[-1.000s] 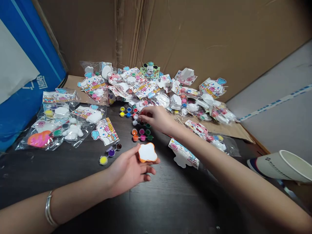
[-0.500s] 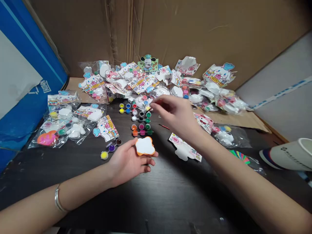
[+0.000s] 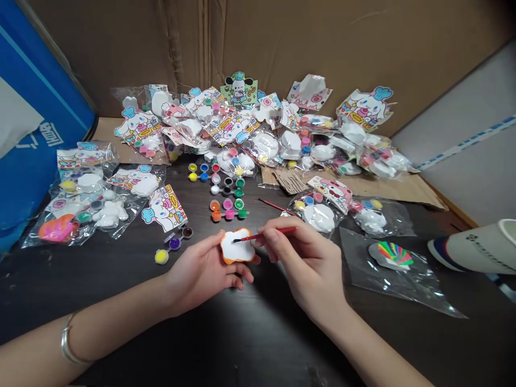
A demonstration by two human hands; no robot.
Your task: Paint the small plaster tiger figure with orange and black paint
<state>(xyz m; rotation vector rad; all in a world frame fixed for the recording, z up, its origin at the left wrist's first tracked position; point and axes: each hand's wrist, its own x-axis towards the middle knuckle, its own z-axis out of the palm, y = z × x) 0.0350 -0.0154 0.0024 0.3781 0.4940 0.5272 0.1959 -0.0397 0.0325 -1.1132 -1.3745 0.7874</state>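
My left hand [image 3: 197, 277] supports a small bread-slice-shaped plaster piece [image 3: 244, 250], its thumb at one edge and its fingers beneath. The piece has an orange rim and a white face turned up. Between the thumb and fingers of my right hand [image 3: 312, 263] is a thin red paintbrush [image 3: 282, 233]. Its dark tip is over the left part of the white face; whether it touches, I cannot tell. Just beyond are small open paint pots: an orange, pink and green strip [image 3: 229, 214], a white, black and green strip [image 3: 227, 190], and a yellow and blue pair [image 3: 198, 176].
Bagged white figures with printed cards [image 3: 237, 129] are heaped at the back against cardboard. A second brush [image 3: 276, 205] lies behind my right hand. Yellow, purple and brown pots [image 3: 174, 244] stand at left. A paper cup [image 3: 475, 246] and a bag with a striped piece [image 3: 393, 255] are at right.
My right hand has come back from the paint pots toward me, and the brush is now over the white face. My left hand still holds the piece. The view has shifted slightly.
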